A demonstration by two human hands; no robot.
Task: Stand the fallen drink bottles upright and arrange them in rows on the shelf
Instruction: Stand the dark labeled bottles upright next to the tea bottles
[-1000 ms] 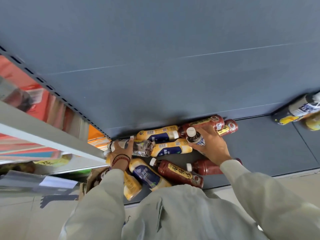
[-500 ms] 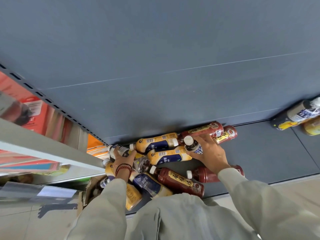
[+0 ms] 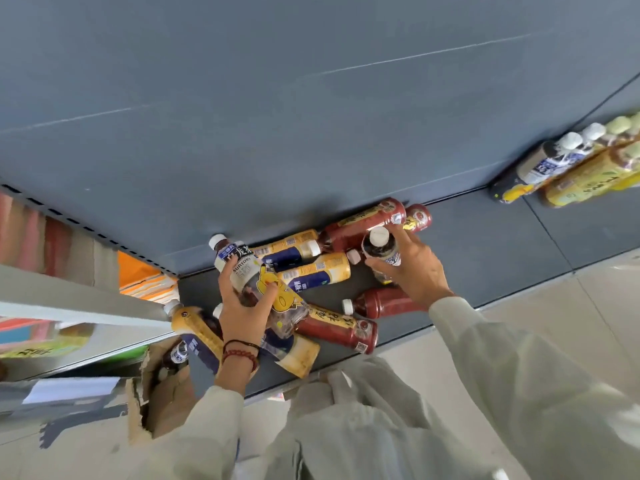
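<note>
Down at the centre of the frame, both hands are in among a heap of fallen drink bottles (image 3: pixel 294 251) on the dark grey shelf (image 3: pixel 485 251). The left hand (image 3: pixel 242 313), bead bracelets (image 3: pixel 240 351) at its wrist, has fingers and thumb curled round a Suntory tea bottle (image 3: pixel 247 271) with a yellow cartoon label. That bottle is tilted, its white cap pointing to the upper left, close to the grey back panel (image 3: pixel 311 116). The right hand (image 3: pixel 412 271), right of centre, grips a small dark bottle (image 3: pixel 379 245) near its shoulder, white cap facing the camera; I cannot tell whether its base rests on the shelf.

Between and beneath the hands the rest lie on their sides. Two red bottles (image 3: pixel 363 220) lie against the back panel, with two yellow-and-blue bottles (image 3: pixel 318 275) just left of them. A front red bottle (image 3: pixel 336 327) lies near the shelf's front edge, and a fourth red bottle (image 3: pixel 381 303) is partly under the right wrist. A yellow bottle (image 3: pixel 197 327) lies at the shelf's left end, beside the left wrist.

At the upper right of the frame, well apart from the heap, a group of standing bottles (image 3: pixel 554 161) is lined up against the back panel. A torn cardboard box (image 3: pixel 162 393) sits at lower left, below the shelf.
</note>
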